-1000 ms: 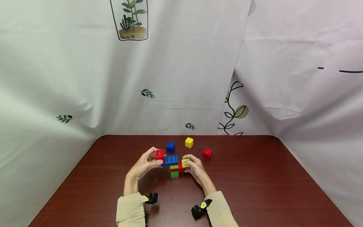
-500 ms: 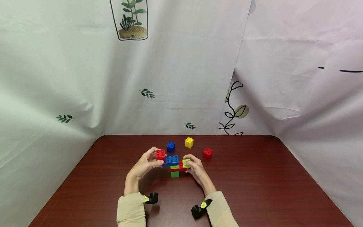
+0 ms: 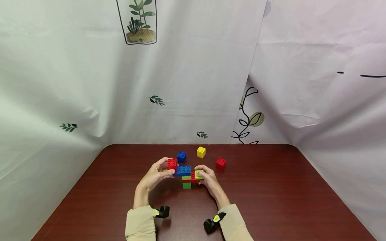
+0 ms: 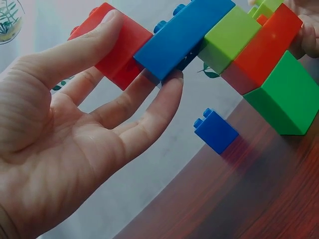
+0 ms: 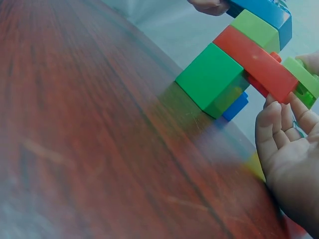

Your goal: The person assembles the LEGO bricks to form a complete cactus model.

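A stepped stack of toy building bricks stands on the table between both hands. At its bottom is a green brick; above that come a long red brick, a small lime brick and a long blue brick. My left hand grips the square red brick on the blue one's left end, thumb on its front, with fingers under the blue brick in the left wrist view. My right hand pinches another lime brick at the long red brick's right end, with fingertips touching the red brick's underside.
Behind the stack lie a loose blue brick, a yellow brick and a red brick. The dark wooden table ends at a pale printed curtain. Each wrist carries a black camera.
The stack and my left hand have shifted slightly to the right, and the lime brick under my right thumb moved with them. Both grips stay the same; the loose bricks have not moved.
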A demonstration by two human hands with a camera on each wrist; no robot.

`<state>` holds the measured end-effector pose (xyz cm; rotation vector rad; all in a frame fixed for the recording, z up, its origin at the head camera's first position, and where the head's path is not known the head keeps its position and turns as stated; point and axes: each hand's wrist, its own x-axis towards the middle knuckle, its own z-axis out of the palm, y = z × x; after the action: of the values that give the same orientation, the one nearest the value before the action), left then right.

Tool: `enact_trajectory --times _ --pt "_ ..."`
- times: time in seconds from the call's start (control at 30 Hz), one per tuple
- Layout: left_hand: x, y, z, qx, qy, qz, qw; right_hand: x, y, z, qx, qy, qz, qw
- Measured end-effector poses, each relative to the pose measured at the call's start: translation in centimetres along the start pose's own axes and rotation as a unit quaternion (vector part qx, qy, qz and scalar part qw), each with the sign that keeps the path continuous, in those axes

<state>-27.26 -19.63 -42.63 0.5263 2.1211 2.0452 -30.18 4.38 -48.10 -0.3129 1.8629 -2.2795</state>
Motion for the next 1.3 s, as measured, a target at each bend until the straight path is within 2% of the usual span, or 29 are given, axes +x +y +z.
enact_trajectory --times 0.27,0.7,0.87,1.03,1.3 --pt "0.0 -0.2 0.0 -0.005 0.007 0.002 1.0000 0.0 0.1 -0.1 -0.044 0.015 -0.044 0.9980" --pt "0.2 -0.3 0.2 0.012 0.024 0.004 0.9996 0.0 0.3 -0.2 -0.025 0.039 -0.054 0.9975" --pt "0.2 -0.3 0.3 0.011 0.028 0.004 0.9995 0.1 0.2 -0.5 -0.004 0.072 -0.057 0.9958" --pt "0.3 -0.3 0.4 0.008 0.027 0.002 0.9996 0.0 -0.3 -0.8 0.002 0.121 -0.055 0.9911" --pt "0.3 -0.1 0.5 0.004 0.027 0.003 0.9996 -1.5 -2.5 0.0 0.008 0.197 -0.105 0.9748"
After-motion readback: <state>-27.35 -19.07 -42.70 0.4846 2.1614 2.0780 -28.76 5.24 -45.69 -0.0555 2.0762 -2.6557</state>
